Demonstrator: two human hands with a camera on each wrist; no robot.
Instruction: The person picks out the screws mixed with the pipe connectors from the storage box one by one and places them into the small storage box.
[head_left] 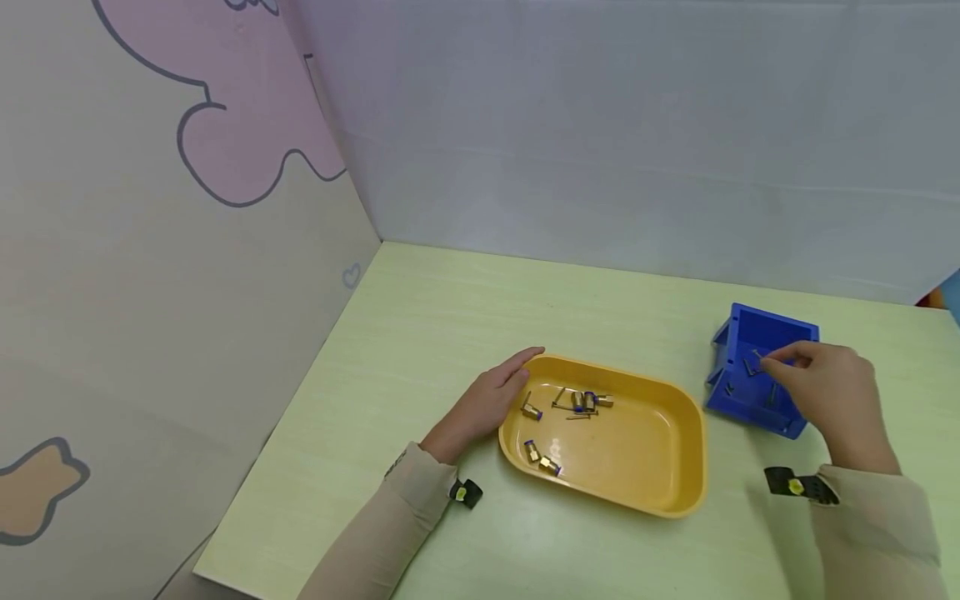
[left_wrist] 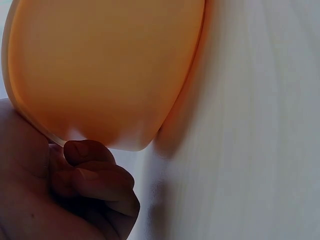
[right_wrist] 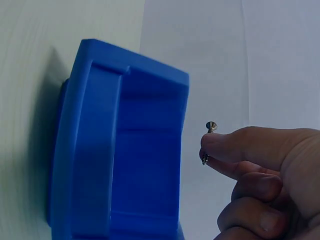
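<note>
The right hand pinches a small metal screw between thumb and forefinger; this grip is a fingertip pinch, with the remaining fingers curled beneath. In the right wrist view the screw's long axis runs nearly vertical, with the flat head at the top and the threaded shank passing down behind the thumb tip. The screw is held just beside the open top of the blue bin, not touching it.

The blue bin is a rigid plastic box with straight walls and a ribbed outer face. It stands on the pale green counter, to the right of the yellow tray. Several thin dark screws lie inside it; their exact number cannot be told.

The yellow tray is a shallow, smooth plastic dish, rectangular with rounded corners, its long axis running left to right across the counter. It holds a few brass fittings with blue ends and some thin dark screws, grouped toward its left and far side.

The left hand rests at the tray's left rim. Its grip is closed lightly on the rim: in the left wrist view the fingers curl under the lip.

Both forearms wear beige sleeves.
</note>
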